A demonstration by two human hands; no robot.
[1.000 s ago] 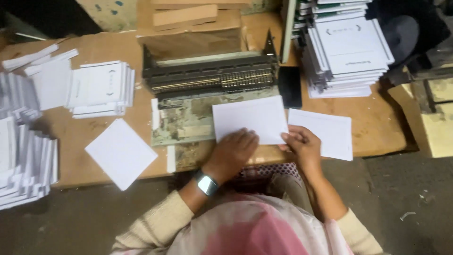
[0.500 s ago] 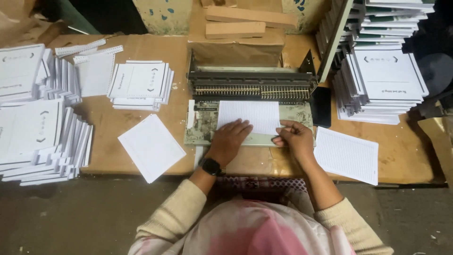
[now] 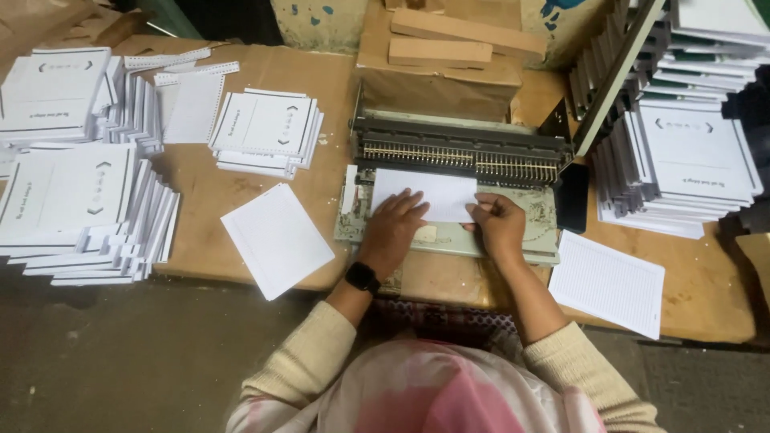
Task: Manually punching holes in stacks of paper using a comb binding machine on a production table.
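White sheet stack [image 3: 429, 195] lies flat on the bed of the punching machine [image 3: 461, 160], far edge tucked under the row of metal teeth, near edge toward me. Plain white, rectangular, looks thin; I can't tell how many sheets.

My left hand [image 3: 395, 228] is flat on its near left part, fingers spread and pressing down. My right hand [image 3: 499, 224] is at the right edge, fingers together and curled onto the paper; whether the thumb is under the edge I can't tell.

Risks, as I judge them: sheets could skew if one hand pushes harder than the other, so holes would land crooked. Loose top sheets might fan or buckle against the teeth. Fingertips sit close to the teeth, a pinch hazard.

Around: single white sheet [image 3: 277, 238] left of the machine on the brown table [image 3: 706, 297], lined sheet [image 3: 609, 282] to the right, stacks of printed covers [image 3: 269, 132] far left and right, black watch [image 3: 362, 277] on my left wrist.
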